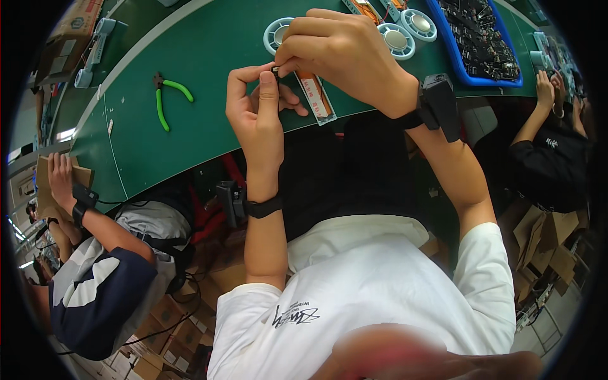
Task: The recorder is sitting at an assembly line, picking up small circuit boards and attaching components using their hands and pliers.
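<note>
Above the table's near edge, my left hand [258, 107] and my right hand [345, 54] meet fingertip to fingertip. Both pinch one small dark part [275, 71] with a pale glint; my fingers cover most of it, so its exact kind cannot be made out. Just under my right hand a flat strip with a white and orange label [315, 96] lies at the table edge. Behind that hand a light-blue round piece with a silver disc [274, 38] is partly hidden. Two similar round pieces [396, 41] [419, 24] sit to its right.
Green-handled cutters [166, 98] lie on the green table [209, 69] to the left. A blue tray [465, 77] full of small black circuit boards stands at the right. Co-workers sit on both sides, one co-worker's hand [61, 180] at a cardboard piece [82, 174]. Cardboard boxes [166, 323] stand below.
</note>
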A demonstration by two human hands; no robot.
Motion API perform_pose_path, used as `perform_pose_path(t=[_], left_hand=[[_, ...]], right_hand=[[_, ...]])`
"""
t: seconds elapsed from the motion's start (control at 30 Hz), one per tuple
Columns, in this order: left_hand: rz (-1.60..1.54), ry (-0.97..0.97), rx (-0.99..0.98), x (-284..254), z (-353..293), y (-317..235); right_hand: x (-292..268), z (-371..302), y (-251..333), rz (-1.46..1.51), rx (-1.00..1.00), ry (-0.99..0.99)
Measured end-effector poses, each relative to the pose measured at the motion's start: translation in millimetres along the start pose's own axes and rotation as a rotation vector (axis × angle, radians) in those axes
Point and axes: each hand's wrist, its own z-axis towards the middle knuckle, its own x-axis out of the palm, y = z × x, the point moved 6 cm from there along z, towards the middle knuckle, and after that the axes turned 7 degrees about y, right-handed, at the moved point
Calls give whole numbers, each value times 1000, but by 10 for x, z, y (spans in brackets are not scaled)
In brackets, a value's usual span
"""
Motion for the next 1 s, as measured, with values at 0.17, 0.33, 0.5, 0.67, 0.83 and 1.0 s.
perform_pose_path(t=[0.17,0.33,0.5,0.67,0.83,1.0], left_hand=[[-25,24,40,-88,36,13],[-39,77,42,-222,68,44],[-2,94,45,-313,96,54],[65,-19,63,-349,195,115],[74,-4,34,-410,222,142],[61,8,5,-396,172,106]], right_hand=[[16,66,41,37,35,6],[131,154,14,194,124,128],[265,171,125,-81,-27,95],[159,-11,56,317,672,69],[290,-202,-7,632,1048,24],[427,-487,-91,592,1055,-8]])
